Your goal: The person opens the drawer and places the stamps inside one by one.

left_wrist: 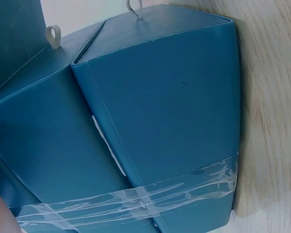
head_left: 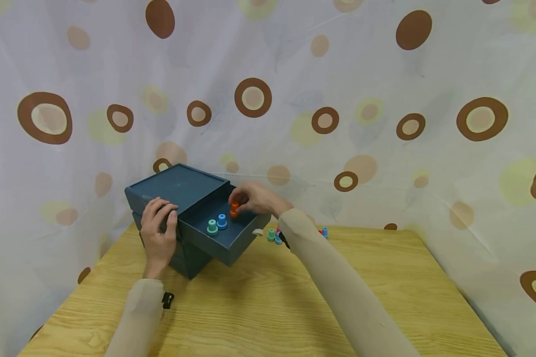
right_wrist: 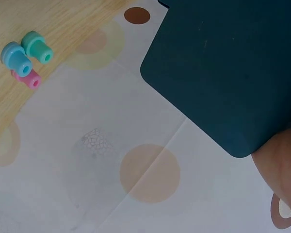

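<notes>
A dark blue drawer box [head_left: 174, 186] stands at the left of the table, its top drawer [head_left: 214, 240] pulled out to the right. My left hand [head_left: 158, 233] rests against the box's near upper edge, fingers over the top. Over the drawer, my right hand [head_left: 254, 198] pinches an orange stepped plastic peg [head_left: 234, 210]. A green peg [head_left: 212, 228] and a blue peg [head_left: 222, 221] stand upright on the drawer floor. In the right wrist view, the drawer's dark wall [right_wrist: 223, 77] hides the fingers. The left wrist view shows the box's side [left_wrist: 160, 102], bound with clear tape [left_wrist: 184, 187].
Behind the right forearm, a green peg [head_left: 271, 235], a light blue peg [head_left: 279, 239] and a pink peg [right_wrist: 33, 79] stand close together on the table [head_left: 362, 277]. Farther right is another blue peg [head_left: 324, 232] beside something red. A patterned curtain [head_left: 295, 64] borders the table.
</notes>
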Demonstrator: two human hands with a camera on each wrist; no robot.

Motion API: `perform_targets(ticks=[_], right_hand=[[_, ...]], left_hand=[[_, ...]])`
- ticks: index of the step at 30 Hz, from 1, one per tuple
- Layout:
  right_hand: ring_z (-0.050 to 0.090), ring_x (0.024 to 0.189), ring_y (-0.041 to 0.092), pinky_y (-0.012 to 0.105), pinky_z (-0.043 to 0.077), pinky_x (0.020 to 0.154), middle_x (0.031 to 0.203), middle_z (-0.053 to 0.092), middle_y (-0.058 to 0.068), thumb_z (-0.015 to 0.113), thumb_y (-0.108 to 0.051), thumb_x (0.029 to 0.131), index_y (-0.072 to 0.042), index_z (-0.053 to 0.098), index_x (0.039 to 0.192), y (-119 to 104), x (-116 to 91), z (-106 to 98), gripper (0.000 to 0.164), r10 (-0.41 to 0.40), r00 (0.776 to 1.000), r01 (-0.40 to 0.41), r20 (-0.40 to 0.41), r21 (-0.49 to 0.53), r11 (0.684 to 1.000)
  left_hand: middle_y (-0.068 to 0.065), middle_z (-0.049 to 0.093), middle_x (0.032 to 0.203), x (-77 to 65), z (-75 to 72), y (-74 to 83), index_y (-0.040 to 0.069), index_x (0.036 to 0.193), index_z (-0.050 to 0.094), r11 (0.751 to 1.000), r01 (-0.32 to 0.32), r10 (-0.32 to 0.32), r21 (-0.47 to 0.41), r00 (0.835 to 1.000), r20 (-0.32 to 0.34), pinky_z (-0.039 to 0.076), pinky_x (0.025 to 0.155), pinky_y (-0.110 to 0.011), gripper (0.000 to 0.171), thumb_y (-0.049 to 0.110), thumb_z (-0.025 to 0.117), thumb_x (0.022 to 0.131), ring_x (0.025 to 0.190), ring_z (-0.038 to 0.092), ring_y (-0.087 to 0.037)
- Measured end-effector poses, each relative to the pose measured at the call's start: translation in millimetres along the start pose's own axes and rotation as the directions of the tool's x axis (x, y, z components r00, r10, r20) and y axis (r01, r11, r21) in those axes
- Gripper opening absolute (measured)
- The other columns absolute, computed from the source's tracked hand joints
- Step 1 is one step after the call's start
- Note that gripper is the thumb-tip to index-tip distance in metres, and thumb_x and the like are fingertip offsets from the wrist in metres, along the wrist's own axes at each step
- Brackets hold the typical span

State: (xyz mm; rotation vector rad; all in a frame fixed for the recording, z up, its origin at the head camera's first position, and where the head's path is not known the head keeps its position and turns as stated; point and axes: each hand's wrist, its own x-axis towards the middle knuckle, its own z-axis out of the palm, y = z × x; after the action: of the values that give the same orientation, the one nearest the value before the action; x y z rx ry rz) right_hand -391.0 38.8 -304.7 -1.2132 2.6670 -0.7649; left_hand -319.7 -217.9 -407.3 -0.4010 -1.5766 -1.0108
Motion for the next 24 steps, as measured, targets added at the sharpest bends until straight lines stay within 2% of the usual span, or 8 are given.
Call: perform_targets(ticks=[8, 13, 18, 21, 24], right_hand=[[0.065, 0.115, 0.026, 0.029, 0.053, 0.096, 0.127, 0.064, 0.017, 0.068, -0.003, 0.090, 0.002, 0.061, 0.127, 4, 3, 2, 0.038, -0.042, 0.999, 0.041, 0.001, 0.086, 0.995], [0.067, 0.111, 0.024, 0.030, 0.053, 0.096, 0.124, 0.066, 0.019, 0.068, -0.006, 0.091, 0.003, 0.063, 0.124, 7, -4, -1, 0.035, -0.070, 0.997, 0.072, -0.029, 0.084, 0.994], [0.068, 0.106, 0.022, 0.031, 0.053, 0.095, 0.116, 0.069, 0.014, 0.068, -0.008, 0.091, 0.000, 0.067, 0.118, 7, -11, -6, 0.028, -0.074, 0.991, 0.081, -0.108, 0.069, 0.994], [0.068, 0.102, 0.018, 0.030, 0.054, 0.093, 0.113, 0.071, 0.009, 0.069, -0.014, 0.092, -0.004, 0.070, 0.115, 6, -15, -7, 0.026, -0.074, 0.988, 0.081, -0.135, 0.043, 0.996], [0.067, 0.100, 0.015, 0.030, 0.054, 0.091, 0.110, 0.072, 0.005, 0.068, -0.021, 0.093, -0.008, 0.071, 0.113, 7, -25, -10, 0.024, -0.080, 0.985, 0.084, -0.155, 0.024, 0.996]], left_hand=[[-0.020, 0.065, 0.111, -0.5, -3.5, 0.2, 0.004, 0.099, 0.075, 1.000, 0.013, -0.014, 0.020, 1.000, 0.025, 0.031, 0.115, -0.048, 0.020, 0.015, 0.059, 0.093, 0.127, 0.051, -0.034], [-0.019, 0.065, 0.111, -2.5, -0.7, 0.7, 0.004, 0.098, 0.075, 1.000, 0.015, -0.016, 0.024, 1.000, 0.028, 0.032, 0.115, -0.047, 0.021, 0.016, 0.058, 0.093, 0.126, 0.051, -0.034], [-0.019, 0.065, 0.111, -1.4, -0.2, -0.2, 0.005, 0.098, 0.075, 1.000, 0.005, -0.006, 0.021, 1.000, 0.027, 0.032, 0.114, -0.048, 0.019, 0.015, 0.059, 0.093, 0.126, 0.051, -0.034], [-0.019, 0.066, 0.111, -1.0, -2.6, -0.4, 0.005, 0.098, 0.075, 1.000, 0.008, -0.008, 0.023, 1.000, 0.014, 0.032, 0.114, -0.048, 0.018, 0.013, 0.060, 0.092, 0.126, 0.052, -0.034], [-0.019, 0.066, 0.109, -1.2, 2.6, 1.8, 0.004, 0.097, 0.076, 1.000, 0.003, -0.003, 0.001, 1.000, 0.000, 0.033, 0.113, -0.049, 0.017, 0.012, 0.061, 0.090, 0.125, 0.052, -0.035]])
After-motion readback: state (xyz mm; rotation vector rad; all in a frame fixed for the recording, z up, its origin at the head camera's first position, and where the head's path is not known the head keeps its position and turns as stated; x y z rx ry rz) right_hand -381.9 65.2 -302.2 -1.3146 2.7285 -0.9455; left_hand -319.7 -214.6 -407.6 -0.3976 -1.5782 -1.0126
